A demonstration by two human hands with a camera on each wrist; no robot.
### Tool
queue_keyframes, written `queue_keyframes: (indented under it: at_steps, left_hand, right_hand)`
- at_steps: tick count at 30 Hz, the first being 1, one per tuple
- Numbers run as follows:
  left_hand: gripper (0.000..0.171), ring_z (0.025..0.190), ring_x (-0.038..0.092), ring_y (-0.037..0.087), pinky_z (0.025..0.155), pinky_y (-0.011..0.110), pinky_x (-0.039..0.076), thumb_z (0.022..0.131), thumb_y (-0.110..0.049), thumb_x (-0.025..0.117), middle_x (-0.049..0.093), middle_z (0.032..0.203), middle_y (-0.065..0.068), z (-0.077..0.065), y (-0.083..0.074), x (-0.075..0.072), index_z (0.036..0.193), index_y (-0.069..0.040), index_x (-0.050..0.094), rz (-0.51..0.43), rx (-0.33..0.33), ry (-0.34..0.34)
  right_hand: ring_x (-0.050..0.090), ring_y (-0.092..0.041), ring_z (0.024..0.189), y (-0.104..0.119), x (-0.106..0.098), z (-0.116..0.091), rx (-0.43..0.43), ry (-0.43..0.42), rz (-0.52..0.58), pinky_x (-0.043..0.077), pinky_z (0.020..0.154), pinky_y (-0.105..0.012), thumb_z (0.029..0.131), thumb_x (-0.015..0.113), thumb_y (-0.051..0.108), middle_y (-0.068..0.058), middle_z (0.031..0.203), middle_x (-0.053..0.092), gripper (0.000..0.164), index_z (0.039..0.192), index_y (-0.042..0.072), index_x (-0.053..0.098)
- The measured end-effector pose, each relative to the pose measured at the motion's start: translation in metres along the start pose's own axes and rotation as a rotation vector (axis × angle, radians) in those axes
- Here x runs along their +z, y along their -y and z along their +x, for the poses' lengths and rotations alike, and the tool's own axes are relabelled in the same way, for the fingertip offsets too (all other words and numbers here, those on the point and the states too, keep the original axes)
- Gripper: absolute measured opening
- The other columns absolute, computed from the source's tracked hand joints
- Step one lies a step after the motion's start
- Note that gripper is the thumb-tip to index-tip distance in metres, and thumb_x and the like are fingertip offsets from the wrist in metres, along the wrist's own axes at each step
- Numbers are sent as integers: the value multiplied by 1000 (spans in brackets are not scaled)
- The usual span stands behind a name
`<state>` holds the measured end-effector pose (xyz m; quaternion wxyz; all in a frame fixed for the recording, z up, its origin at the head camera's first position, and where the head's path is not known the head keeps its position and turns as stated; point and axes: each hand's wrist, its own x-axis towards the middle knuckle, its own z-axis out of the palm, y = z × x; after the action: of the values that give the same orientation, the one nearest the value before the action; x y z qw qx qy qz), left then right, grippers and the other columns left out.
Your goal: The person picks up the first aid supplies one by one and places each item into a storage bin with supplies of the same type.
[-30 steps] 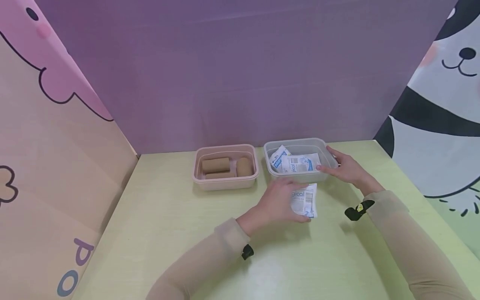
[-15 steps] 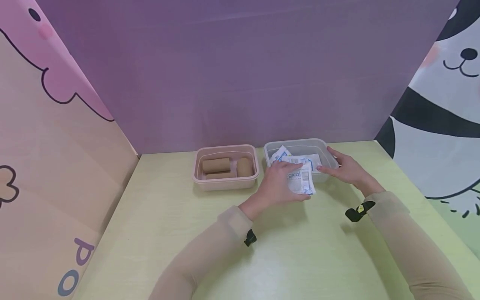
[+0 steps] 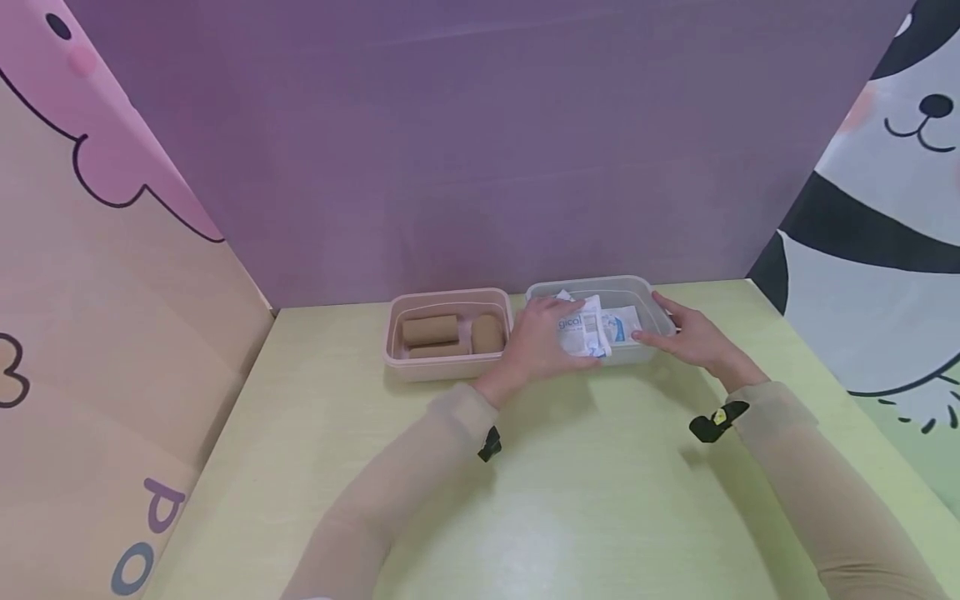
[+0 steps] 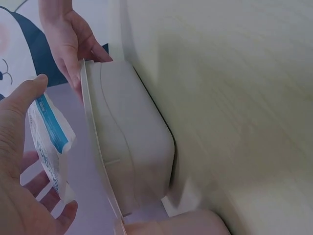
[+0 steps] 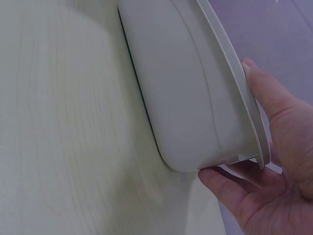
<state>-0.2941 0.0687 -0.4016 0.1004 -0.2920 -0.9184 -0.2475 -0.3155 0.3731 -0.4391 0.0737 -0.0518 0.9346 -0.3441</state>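
Note:
My left hand (image 3: 536, 337) grips a white packet (image 3: 576, 329) printed with blue lettering and a barcode. It holds the packet just above the front rim of a light grey plastic tub (image 3: 633, 354). In the left wrist view, the packet (image 4: 51, 142) lies between thumb and fingers, apart from the tub's wall (image 4: 134, 122). Another white-and-blue packet (image 3: 624, 323) lies inside the tub, partly hidden. My right hand (image 3: 693, 337) holds the tub's right end; the right wrist view puts the thumb (image 5: 266, 88) at the rim and fingers against the end wall.
A pink plastic tub (image 3: 450, 369) with several brown rolls (image 3: 430, 331) stands just left of the grey one. Both tubs sit near the back of a pale wood table (image 3: 337, 433). A purple panel (image 3: 480, 150) rises behind, with printed panels on both sides.
My left hand has lifted the packet from in front of the grey tub, up and slightly left to above its front rim. The right hand keeps its hold on the tub's end.

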Motion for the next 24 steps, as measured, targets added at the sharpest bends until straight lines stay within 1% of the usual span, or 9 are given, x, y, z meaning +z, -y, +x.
queue_keyframes:
  at_steps: [3, 6, 9, 13, 17, 20, 24]
  left_hand:
    - [90, 146, 53, 28, 118, 48, 46, 76, -55, 92, 64, 152, 5, 8, 2, -2, 152, -18, 61, 5, 11, 1]
    - [91, 145, 54, 28, 119, 49, 46, 77, -58, 91, 64, 151, 5, 18, 4, -6, 153, -19, 60, 45, 13, 10]
    - [92, 143, 54, 27, 119, 49, 45, 78, -59, 90, 64, 150, 4, 25, 4, -10, 155, -20, 58, 71, 1, 20]
    - [93, 137, 56, 25, 117, 48, 46, 77, -58, 90, 64, 146, 4, 30, 7, -13, 155, -20, 57, 66, -14, 18]
    - [93, 136, 56, 25, 115, 48, 48, 78, -58, 90, 64, 145, 4, 35, 9, -10, 155, -20, 57, 71, -15, 24]
    - [93, 138, 54, 24, 117, 48, 47, 79, -60, 89, 63, 147, 3, 39, 7, -6, 156, -21, 55, 87, -25, 46]
    - [92, 143, 53, 24, 122, 49, 43, 81, -61, 86, 62, 150, 2, 44, 3, -2, 158, -21, 53, 126, -32, 80]
  right_hand:
    - [39, -55, 148, -1, 0, 0, 5, 1, 5, 36, 118, -73, 99, 71, 56, -38, 168, 28, 110, 171, 10, 2]
    - [39, -54, 148, -3, 0, 1, -6, -3, 16, 36, 118, -72, 99, 71, 53, -38, 168, 28, 109, 171, 9, 2]
    - [38, -55, 149, -4, -1, 3, -10, -4, 14, 34, 119, -73, 99, 71, 54, -37, 168, 28, 109, 171, 9, 2]
    - [36, -56, 150, -2, -3, 3, 1, 4, 0, 33, 119, -74, 98, 71, 57, -37, 168, 27, 111, 171, 10, 2]
    - [35, -57, 151, 0, -5, 2, 10, 3, -1, 33, 119, -75, 98, 71, 58, -37, 169, 26, 112, 171, 10, 2]
    - [36, -55, 150, -1, -4, 2, 15, 5, 6, 33, 119, -74, 98, 71, 59, -37, 169, 26, 112, 171, 12, 1]
    - [40, -52, 146, -4, -2, 2, 12, 9, 21, 36, 118, -73, 98, 70, 59, -37, 167, 29, 112, 172, 13, 1]
